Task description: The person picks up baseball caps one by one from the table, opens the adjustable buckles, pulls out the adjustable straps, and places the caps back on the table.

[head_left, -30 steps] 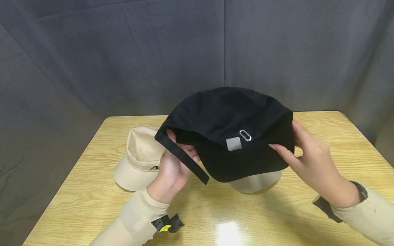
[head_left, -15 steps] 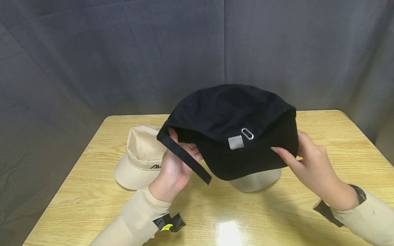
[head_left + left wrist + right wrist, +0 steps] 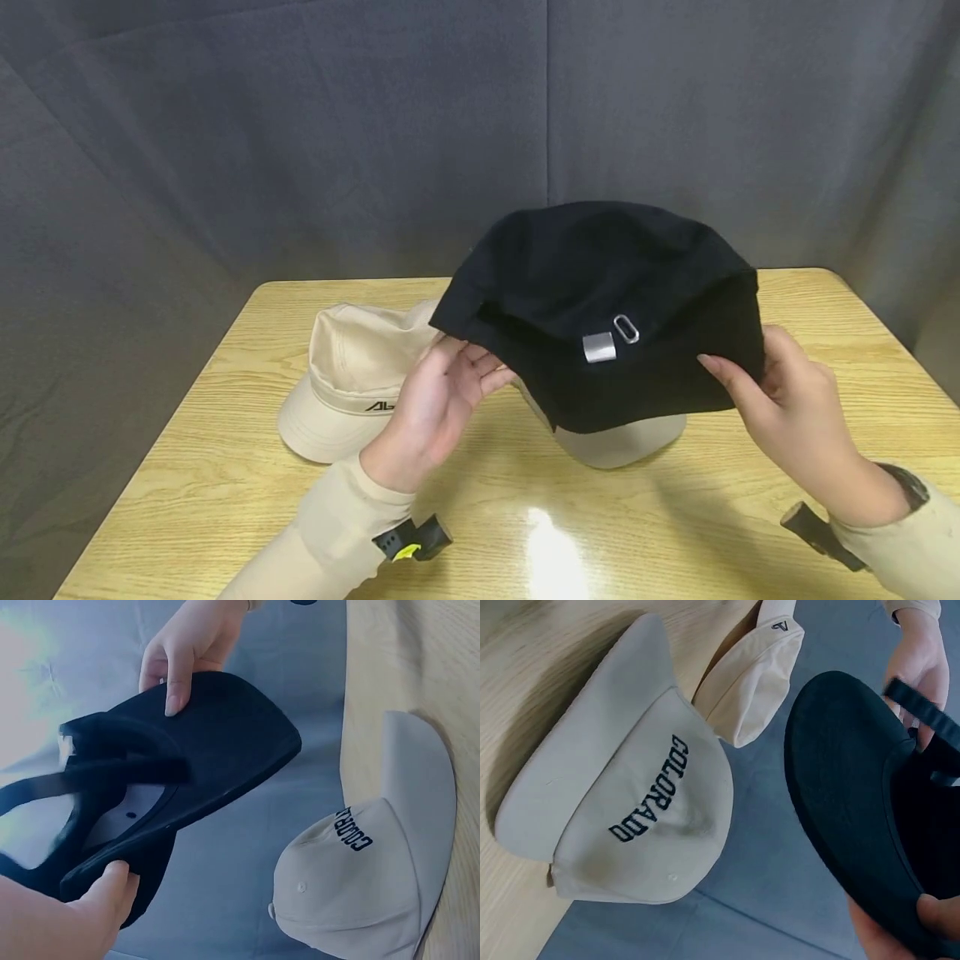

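A black baseball cap (image 3: 600, 258) is held up over the table, its brim toward the person. Its back strap (image 3: 97, 780) hangs loose, and a silver buckle (image 3: 599, 347) and an oval metal ring (image 3: 626, 328) show on it. My right hand (image 3: 795, 417) grips the brim at its right end, thumb on the near face. At the left edge my left hand (image 3: 442, 400) holds the cap from below, palm up, the thumb partly hidden. Behind it sits a light beige cap (image 3: 652, 802) lettered COLORADO, largely covered in the head view.
A cream cap (image 3: 360, 350) with dark lettering lies at the left on the wooden table (image 3: 210, 467). Grey cloth (image 3: 480, 125) hangs behind the table's far edge. A small dark device (image 3: 412, 540) is strapped on the left wrist.
The black cap and right hand have shifted right. The left hand stays about where it was, now at the cap's lower left edge. The strap no longer shows hanging in the head view.
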Demonstrator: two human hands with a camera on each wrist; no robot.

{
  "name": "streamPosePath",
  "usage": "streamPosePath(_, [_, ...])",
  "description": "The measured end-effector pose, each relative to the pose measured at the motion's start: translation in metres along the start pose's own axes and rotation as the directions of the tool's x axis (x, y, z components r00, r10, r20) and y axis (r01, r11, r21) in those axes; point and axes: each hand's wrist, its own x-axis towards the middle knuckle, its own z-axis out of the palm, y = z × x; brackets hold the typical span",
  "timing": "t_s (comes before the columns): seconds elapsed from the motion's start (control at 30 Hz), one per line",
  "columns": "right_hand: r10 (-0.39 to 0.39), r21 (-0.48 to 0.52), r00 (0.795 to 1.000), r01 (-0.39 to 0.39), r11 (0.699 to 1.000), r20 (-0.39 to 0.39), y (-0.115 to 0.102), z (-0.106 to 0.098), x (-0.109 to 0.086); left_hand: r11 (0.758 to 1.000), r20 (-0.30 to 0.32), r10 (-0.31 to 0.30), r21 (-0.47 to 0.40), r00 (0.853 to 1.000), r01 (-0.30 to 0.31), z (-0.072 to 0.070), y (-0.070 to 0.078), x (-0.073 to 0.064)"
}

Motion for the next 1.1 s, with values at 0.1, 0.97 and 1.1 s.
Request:
streamPosePath(0.1, [0.009, -0.020, 0.999, -0.010, 1.000, -0.035, 0.003, -0.005, -0.003, 0.999, 0.034, 0.005, 0.039, 0.999, -0.006, -0.001, 0.001, -0.002])
streamPosePath(0.97, [0.168, 0.075, 0.977, -0.159, 0.984, -0.131, 0.025, -0.051, -0.026, 0.978, -0.048, -0.019, 0.208, 0.999, 0.028, -0.017, -0.002, -0.009])
streamPosePath(1.1, [0.186, 0.104, 0.966, -0.169, 0.980, -0.179, 0.032, -0.054, -0.031, 0.976, -0.058, -0.018, 0.216, 0.998, 0.030, -0.019, -0.004, -0.011])
